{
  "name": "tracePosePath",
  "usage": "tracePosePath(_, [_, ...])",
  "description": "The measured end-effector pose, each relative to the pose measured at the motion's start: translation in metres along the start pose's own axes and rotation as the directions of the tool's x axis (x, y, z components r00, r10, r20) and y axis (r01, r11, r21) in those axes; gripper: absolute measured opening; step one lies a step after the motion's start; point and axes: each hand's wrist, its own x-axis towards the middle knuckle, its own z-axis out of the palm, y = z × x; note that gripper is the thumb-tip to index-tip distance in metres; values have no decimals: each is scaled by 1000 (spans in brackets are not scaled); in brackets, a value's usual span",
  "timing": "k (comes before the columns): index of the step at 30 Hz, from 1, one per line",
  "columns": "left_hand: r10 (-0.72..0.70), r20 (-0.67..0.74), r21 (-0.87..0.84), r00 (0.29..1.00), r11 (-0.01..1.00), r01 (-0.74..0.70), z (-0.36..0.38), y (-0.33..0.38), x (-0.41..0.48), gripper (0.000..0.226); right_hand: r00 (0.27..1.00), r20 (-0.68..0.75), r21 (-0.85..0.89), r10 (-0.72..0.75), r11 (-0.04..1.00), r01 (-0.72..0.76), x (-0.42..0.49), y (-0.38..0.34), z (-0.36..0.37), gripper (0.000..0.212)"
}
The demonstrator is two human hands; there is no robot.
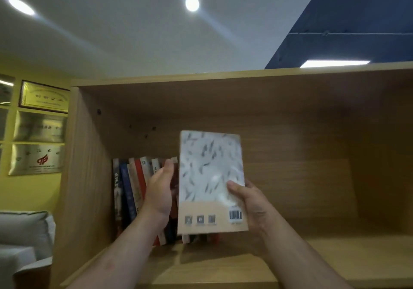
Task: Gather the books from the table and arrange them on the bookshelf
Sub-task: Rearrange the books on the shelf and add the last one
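Our left hand [159,190], fingers straight, stands just left of the grey-flecked white paperback book [210,170] our right hand [252,206] grips.

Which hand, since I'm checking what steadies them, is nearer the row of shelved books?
Left. The left hand is at the right end of the row of books; the right hand grips the patterned book, farther right.
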Motion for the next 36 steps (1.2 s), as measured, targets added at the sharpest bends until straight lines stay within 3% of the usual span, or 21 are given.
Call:
tracePosePath(1, [69,-24,86,997,994,-66,-6,-6,3,35,997,-61,78,-45,996,50,3,-1,-4,54])
tracePosePath(2, [188,-45,330,981,930,-163,-15,-13,8,26,986,-139,148,-88,983,108,4,-3,-6,48])
tracePosePath(3, [262,-27,646,965,741,-184,-24,-22,13,25,969,-208,197,-133,965,174,7,-5,-9,41])
tracePosePath(4, [284,25,876,958,456,-159,-35,-33,17,53,949,-265,222,-171,947,233,8,-7,-11,36])
tracePosePath(5, [255,58,955,965,269,-128,-44,-40,22,78,930,-307,232,-202,932,279,11,-8,-15,33])
tracePosePath(7, [187,105,977,977,165,-137,-54,-47,27,102,896,-378,255,-233,904,343,10,-10,-18,31])
tracePosePath(12, [206,123,968,971,192,-163,-60,-59,32,112,801,-551,299,-234,841,450,7,-17,-24,30])
tracePosePath(15, [217,127,964,968,204,-172,-60,-60,31,112,753,-608,239,-252,847,476,5,-18,-25,27])
tracePosePath(18, [236,112,958,965,231,-168,-62,-62,34,116,690,-600,-57,-405,882,468,4,-15,-19,22])
tracePosePath(20, [242,85,945,967,289,-155,-60,-63,33,120,682,-495,-296,-538,842,450,4,-8,-9,18])
tracePosePath(22, [260,34,926,965,355,-128,-59,-62,31,125,741,-330,-468,-584,783,409,7,4,2,17])
tracePosePath(25, [304,-87,946,949,323,-16,-61,-62,31,134,848,-169,-599,-503,735,317,8,22,20,18])
tracePosePath(28, [277,-280,871,919,475,122,-66,-60,31,139,910,-144,-575,-389,781,243,10,36,27,19])
tracePosePath(31, [231,-365,818,902,543,192,-66,-59,30,140,974,-150,-346,-168,932,108,13,43,25,34])
tracePosePath(34, [114,-441,736,890,614,286,-65,-59,31,144,992,-121,-420,-18,907,-35,12,43,19,41])
tracePosePath(36, [32,-453,669,891,673,316,-66,-59,32,144,994,-103,-535,37,840,-86,13,45,15,60])
